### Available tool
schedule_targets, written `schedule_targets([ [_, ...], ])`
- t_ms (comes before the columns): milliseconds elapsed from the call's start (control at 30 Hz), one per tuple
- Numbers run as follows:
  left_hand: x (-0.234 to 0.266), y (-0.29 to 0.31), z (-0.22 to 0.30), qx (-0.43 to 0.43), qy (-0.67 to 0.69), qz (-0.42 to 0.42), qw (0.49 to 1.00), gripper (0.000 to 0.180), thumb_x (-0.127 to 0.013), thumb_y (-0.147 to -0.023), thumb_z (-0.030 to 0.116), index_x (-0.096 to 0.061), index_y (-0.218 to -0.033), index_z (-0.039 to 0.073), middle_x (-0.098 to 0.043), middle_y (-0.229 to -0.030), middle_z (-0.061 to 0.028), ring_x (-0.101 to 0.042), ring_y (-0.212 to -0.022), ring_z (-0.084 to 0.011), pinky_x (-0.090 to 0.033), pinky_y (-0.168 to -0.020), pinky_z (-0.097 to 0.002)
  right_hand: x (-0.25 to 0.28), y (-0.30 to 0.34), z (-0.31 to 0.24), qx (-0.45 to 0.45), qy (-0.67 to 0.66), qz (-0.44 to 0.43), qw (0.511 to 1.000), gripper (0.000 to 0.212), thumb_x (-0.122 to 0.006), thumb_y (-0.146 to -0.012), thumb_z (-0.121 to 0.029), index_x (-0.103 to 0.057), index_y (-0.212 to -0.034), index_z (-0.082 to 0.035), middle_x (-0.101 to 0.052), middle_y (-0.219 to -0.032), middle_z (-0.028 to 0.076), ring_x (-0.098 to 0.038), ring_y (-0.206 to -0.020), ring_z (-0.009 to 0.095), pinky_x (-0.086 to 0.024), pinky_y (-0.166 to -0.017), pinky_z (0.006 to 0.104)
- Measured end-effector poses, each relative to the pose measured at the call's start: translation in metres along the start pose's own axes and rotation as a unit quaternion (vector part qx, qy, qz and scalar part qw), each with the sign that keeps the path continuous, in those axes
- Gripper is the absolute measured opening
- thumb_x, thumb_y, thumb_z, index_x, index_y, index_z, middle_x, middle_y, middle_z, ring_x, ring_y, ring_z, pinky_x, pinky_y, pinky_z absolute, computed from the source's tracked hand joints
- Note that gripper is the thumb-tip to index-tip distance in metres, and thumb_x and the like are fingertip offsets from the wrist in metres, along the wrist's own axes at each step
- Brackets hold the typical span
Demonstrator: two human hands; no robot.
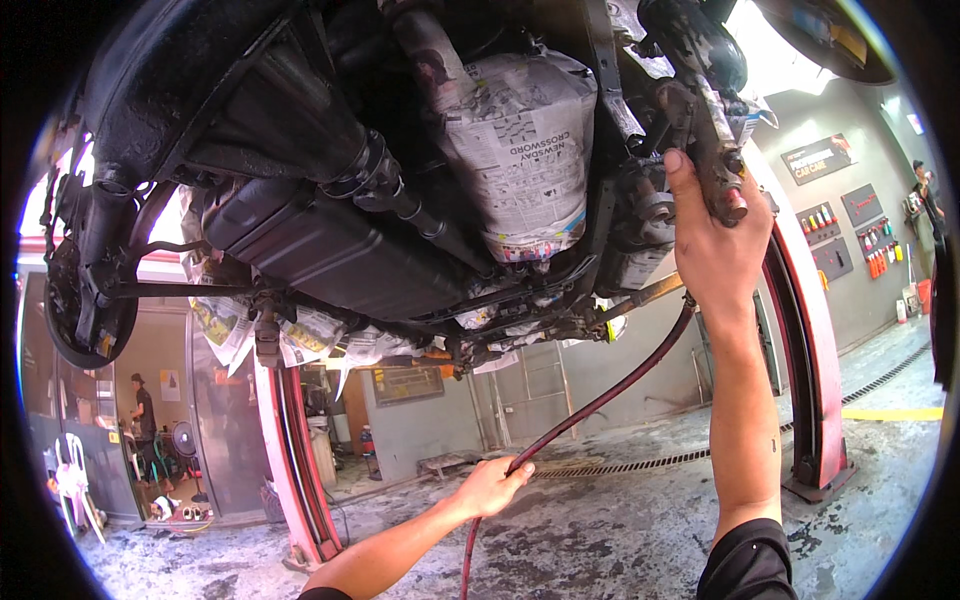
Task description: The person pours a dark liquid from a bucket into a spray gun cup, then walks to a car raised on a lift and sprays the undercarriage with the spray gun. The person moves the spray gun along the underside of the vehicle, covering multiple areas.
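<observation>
My right hand (725, 240) is raised at the right, its fingers wrapped round the handle of a grimy spray gun (722, 178), close under a lifted vehicle. A dark red hose (610, 390) runs from below that hand down to the left. Lower in the middle, my left hand (490, 487) is closed round the hose, which hangs on past it to the bottom edge. Overhead spreads the vehicle's black underbody (310, 255). Newspaper (525, 150) wraps a large part of it, and more paper hangs at its far side. The gun's front end is hard to tell from the parts behind it.
Red lift posts stand at the left (290, 460) and right (800, 380). A drain grate (640, 463) crosses the stained floor (400, 560). Tool boards (825, 240) hang on the right wall. One person (145, 425) stands in the left doorway, another (925, 200) at the far right.
</observation>
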State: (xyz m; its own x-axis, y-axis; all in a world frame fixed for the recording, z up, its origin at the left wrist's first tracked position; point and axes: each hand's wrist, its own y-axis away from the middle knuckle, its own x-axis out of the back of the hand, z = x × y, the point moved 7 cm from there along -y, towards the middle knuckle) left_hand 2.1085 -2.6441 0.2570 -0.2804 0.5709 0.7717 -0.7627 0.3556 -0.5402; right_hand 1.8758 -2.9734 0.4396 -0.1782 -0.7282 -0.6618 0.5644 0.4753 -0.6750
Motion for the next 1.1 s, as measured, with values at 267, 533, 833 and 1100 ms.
schedule_targets([
  [267,0.007,0.0,0.006,-0.01,-0.005,0.009,1.0,0.051,-0.05,-0.107,0.052,-0.06,-0.09,0.005,-0.055,-0.067,-0.0035,-0.053,-0.065,-0.0161,-0.044,-0.063,-0.0367,-0.019,-0.01,0.006,-0.04,-0.01,-0.032,0.999,0.045,-0.074,-0.097,-0.018,-0.063,-0.138,-0.002,-0.075,-0.091,0.008,-0.061,-0.077,0.008,-0.052,-0.073,0.0258],
  [533,0.009,0.002,0.008,0.006,0.036,-0.003,0.999,0.048,-0.05,-0.108,0.047,-0.059,-0.089,0.004,-0.054,-0.069,-0.0027,-0.051,-0.067,-0.0154,-0.044,-0.065,-0.0361,-0.04,-0.016,0.015,-0.036,0.038,-0.032,0.998,0.046,-0.074,-0.095,-0.021,-0.063,-0.137,-0.004,-0.073,-0.084,0.013,-0.066,-0.074,0.016,-0.054,-0.074,0.0318],
  [833,0.02,-0.005,-0.002,0.015,0.035,0.006,0.999,0.048,-0.052,-0.107,0.046,-0.062,-0.091,0.002,-0.058,-0.071,-0.0056,-0.054,-0.07,-0.0174,-0.046,-0.069,-0.0373,-0.057,-0.019,0.029,-0.027,0.078,-0.019,0.996,0.048,-0.072,-0.095,-0.026,-0.063,-0.138,-0.006,-0.074,-0.085,0.016,-0.07,-0.075,0.023,-0.054,-0.077,0.035],
  [1100,0.027,-0.01,-0.006,0.023,0.045,0.017,0.999,0.049,-0.052,-0.107,0.046,-0.062,-0.093,0.001,-0.06,-0.072,-0.0095,-0.057,-0.071,-0.0202,-0.047,-0.071,-0.038,-0.07,-0.03,0.045,-0.053,0.019,-0.025,0.998,0.038,-0.072,-0.095,-0.028,-0.069,-0.124,-0.003,-0.074,-0.085,0.015,-0.068,-0.077,0.023,-0.053,-0.08,0.0351],
])
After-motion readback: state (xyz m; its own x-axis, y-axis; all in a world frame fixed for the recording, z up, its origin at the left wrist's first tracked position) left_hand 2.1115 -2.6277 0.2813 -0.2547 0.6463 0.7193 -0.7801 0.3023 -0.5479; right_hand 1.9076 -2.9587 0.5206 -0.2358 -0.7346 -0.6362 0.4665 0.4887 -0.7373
